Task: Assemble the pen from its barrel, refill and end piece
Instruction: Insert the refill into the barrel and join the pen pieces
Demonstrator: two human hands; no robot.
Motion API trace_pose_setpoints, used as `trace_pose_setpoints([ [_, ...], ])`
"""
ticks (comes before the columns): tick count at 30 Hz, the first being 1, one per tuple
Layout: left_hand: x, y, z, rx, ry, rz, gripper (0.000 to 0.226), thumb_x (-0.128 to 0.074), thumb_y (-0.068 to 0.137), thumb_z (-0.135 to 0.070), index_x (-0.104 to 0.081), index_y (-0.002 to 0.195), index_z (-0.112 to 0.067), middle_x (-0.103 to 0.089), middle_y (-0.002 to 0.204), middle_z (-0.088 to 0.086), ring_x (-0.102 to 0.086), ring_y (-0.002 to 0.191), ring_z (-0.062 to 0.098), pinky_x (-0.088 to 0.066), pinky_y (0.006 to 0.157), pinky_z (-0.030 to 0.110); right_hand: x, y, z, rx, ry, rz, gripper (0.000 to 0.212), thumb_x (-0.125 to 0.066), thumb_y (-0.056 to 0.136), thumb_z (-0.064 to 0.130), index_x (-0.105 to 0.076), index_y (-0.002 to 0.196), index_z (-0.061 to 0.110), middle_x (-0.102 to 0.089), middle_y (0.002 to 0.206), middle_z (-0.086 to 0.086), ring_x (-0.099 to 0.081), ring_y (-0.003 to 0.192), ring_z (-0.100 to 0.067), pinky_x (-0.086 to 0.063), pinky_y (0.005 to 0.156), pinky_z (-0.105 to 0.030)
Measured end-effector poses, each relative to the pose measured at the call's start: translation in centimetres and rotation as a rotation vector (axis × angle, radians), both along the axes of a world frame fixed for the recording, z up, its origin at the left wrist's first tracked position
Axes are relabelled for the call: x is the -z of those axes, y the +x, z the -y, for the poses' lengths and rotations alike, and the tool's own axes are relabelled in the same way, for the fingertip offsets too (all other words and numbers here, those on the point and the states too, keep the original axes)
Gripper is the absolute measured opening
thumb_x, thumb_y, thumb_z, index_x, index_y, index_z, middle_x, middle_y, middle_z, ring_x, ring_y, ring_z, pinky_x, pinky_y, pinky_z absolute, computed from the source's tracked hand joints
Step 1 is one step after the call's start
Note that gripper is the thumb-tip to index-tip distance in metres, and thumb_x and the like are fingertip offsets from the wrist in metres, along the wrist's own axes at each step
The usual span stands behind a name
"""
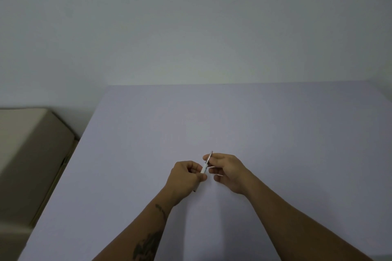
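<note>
Starting at far left: beige box (pixel 31 154) beside the pale worktop (pixel 275 133). Left hand (pixel 186 178) curled closed around the lower part of the pen (pixel 204 168), dark tip poking out below the palm. Pen tilted, held above the worktop's middle. Right hand (pixel 228 170) pinching the pen's upper metal end between thumb and forefinger, other fingers loose. Hands nearly touching.

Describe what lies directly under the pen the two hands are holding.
Under the pen only the plain pale table shows. The left hand covers the pen's lower part, so the surface beneath it cannot be seen; the right hand pinches the upper end.
</note>
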State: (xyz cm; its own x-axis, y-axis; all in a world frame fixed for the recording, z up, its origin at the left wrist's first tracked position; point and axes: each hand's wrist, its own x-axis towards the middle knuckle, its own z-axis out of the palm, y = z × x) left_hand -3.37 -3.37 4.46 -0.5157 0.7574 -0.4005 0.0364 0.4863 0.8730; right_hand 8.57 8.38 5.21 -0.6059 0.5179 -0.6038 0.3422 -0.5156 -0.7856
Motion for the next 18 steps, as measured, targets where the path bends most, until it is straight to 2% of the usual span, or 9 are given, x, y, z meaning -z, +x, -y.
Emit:
trace_pose_setpoints([
  [4,0.1,0.2,-0.2,0.002,-0.02,-0.021,0.011,-0.076,0.076,-0.007,-0.07,0.071,-0.014,-0.057,0.053,-0.009,-0.051,0.041,-0.001,-0.043,0.044,0.01,0.2,-0.7,0.0,0.017,0.149,0.095,0.015,-0.063,0.091,0.018,-0.078,0.09,0.012,-0.07,0.085,-0.003,-0.059,0.077,-0.016,-0.048,0.063,-0.028],
  [9,0.4,0.8,-0.9,-0.057,-0.048,-0.153,0.012,-0.077,0.076,-0.008,-0.069,0.073,-0.016,-0.061,0.062,-0.003,-0.054,0.054,0.011,-0.048,0.054,0.022,0.6,-2.0,0.1,0.05,0.346,0.239,0.017,-0.067,0.083,0.024,-0.073,0.068,0.017,-0.06,0.061,-0.003,-0.048,0.054,-0.015,-0.04,0.054,-0.029],
  [11,0.7,1.0,-0.9,-0.064,-0.055,-0.202,0.016,-0.077,0.076,-0.008,-0.067,0.071,-0.019,-0.061,0.062,-0.003,-0.053,0.053,0.009,-0.046,0.053,0.021,0.9,-2.1,0.2,0.048,0.366,0.256,0.021,-0.067,0.083,0.023,-0.07,0.062,0.019,-0.057,0.059,-0.002,-0.047,0.056,-0.016,-0.039,0.053,-0.028],
  [14,1.2,0.9,-0.7,-0.068,-0.08,-0.219,0.017,-0.077,0.076,-0.01,-0.066,0.07,-0.021,-0.061,0.062,-0.004,-0.053,0.053,0.009,-0.044,0.053,0.02,0.9,-1.9,-0.2,-0.047,0.378,0.233,0.017,-0.069,0.085,0.024,-0.073,0.069,0.021,-0.063,0.063,0.003,-0.055,0.06,-0.014,-0.042,0.055,-0.026],
  [16,1.4,0.5,-0.6,-0.078,-0.106,-0.209,0.015,-0.076,0.076,-0.012,-0.066,0.07,-0.021,-0.063,0.064,-0.004,-0.054,0.054,0.009,-0.045,0.053,0.021,0.9,-1.5,-1.2,-0.099,0.399,0.233,0.01,-0.069,0.085,0.022,-0.077,0.079,0.022,-0.07,0.073,0.005,-0.061,0.063,-0.01,-0.045,0.055,-0.021],
  [18,1.4,0.0,-0.6,-0.096,-0.132,-0.196,0.013,-0.074,0.076,-0.012,-0.066,0.07,-0.021,-0.064,0.066,-0.003,-0.056,0.055,0.012,-0.051,0.056,0.027,1.3,-1.0,-2.4,-0.09,0.464,0.292,0.012,-0.068,0.084,0.015,-0.078,0.089,0.015,-0.074,0.087,-0.004,-0.066,0.072,-0.015,-0.055,0.062,-0.029],
])
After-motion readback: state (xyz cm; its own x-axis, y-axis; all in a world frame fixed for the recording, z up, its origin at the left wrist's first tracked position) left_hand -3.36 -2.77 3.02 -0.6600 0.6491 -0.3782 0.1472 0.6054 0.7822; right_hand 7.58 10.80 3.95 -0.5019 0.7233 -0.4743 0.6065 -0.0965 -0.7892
